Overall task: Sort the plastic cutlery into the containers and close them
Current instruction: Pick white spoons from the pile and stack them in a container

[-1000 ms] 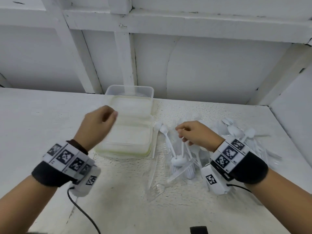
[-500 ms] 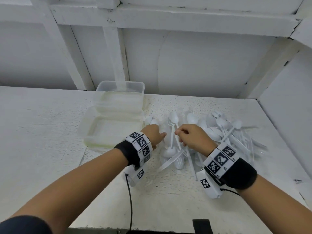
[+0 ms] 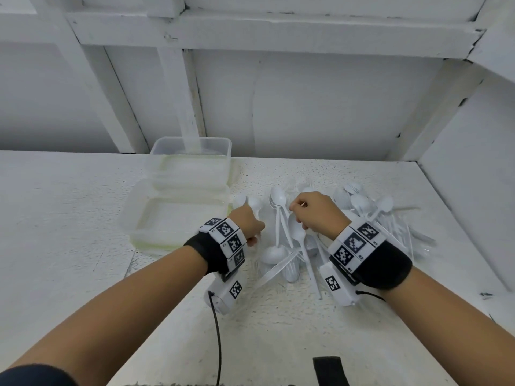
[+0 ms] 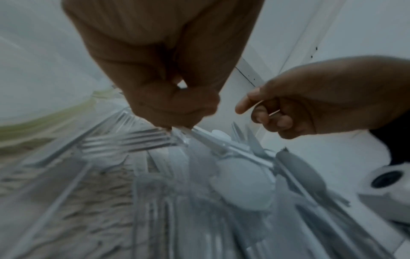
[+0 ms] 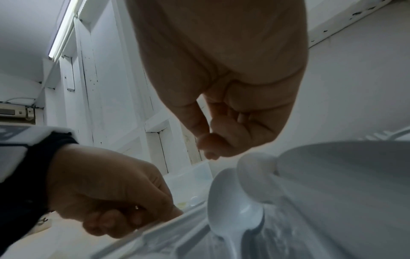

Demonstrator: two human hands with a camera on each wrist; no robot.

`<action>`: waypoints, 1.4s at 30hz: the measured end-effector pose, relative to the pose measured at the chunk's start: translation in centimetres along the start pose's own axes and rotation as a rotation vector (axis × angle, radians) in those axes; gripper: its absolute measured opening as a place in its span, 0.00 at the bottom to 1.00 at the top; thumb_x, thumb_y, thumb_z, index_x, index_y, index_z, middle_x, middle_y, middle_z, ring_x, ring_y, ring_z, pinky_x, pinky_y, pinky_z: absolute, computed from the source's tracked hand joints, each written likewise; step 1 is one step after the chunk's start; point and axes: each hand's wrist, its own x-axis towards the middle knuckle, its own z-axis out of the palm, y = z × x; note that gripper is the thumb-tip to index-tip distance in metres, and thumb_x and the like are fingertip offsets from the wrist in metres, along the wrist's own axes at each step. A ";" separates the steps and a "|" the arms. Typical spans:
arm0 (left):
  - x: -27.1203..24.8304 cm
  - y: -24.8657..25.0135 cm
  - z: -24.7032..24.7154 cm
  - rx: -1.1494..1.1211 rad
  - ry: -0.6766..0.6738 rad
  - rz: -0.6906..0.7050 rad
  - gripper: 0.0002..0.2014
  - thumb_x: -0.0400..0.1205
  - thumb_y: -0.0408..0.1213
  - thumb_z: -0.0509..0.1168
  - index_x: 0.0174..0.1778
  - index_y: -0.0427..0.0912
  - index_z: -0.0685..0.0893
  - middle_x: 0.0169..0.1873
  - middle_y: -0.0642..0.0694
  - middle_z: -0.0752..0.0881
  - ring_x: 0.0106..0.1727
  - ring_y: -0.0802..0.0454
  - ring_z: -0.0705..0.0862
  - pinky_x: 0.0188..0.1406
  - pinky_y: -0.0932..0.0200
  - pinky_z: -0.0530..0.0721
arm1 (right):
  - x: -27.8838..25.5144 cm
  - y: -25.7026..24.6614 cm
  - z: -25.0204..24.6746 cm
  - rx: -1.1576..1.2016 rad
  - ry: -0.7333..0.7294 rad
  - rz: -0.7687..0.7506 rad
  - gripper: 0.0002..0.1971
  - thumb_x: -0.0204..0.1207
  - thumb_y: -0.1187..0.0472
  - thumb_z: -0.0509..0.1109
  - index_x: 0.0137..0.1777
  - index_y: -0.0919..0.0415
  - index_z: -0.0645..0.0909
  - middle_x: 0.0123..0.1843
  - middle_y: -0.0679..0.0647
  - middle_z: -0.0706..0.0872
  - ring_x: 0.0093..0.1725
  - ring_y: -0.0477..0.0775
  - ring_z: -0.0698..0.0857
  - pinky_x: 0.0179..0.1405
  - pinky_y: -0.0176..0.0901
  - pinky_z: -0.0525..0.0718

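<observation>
The left hand's fingers [image 4: 177,108] are curled tight and pinch a clear plastic piece at its handle end, where the left wrist view shows a clear fork [image 4: 124,140] fanned out just below the knuckles; whether that fork is the piece pinched is blurred. The right hand's fingers [image 4: 272,121] are curled too, thumb against fingertips, and seem to hold a thin white stem, though what it belongs to cannot be told. Both hands sit low over the cutlery pile [image 3: 328,232], the left hand [image 3: 246,222] at its 9 o'clock edge, the right hand [image 3: 315,214] over its middle, wrists bent down and forearms coming in from 6 o'clock. The pieces are likely very light, thin, springy and slick, and they lie tangled, so a pull on one may drag its neighbours; a pinch on the flat handle, near its end, should free a piece more cleanly than grabbing a bowl or tines. The open containers [image 3: 178,213] stand at 9 o'clock of the pile, just beside it, holding no cutlery that I can make out.
</observation>
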 end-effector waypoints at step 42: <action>0.9 3.0 2.6 0.136 0.020 0.226 0.09 0.77 0.38 0.69 0.37 0.39 0.76 0.29 0.49 0.75 0.30 0.57 0.73 0.28 0.67 0.68 | -0.8 2.8 -6.2 0.356 0.329 -0.130 0.16 0.82 0.56 0.61 0.67 0.58 0.66 0.46 0.49 0.77 0.36 0.46 0.77 0.31 0.36 0.74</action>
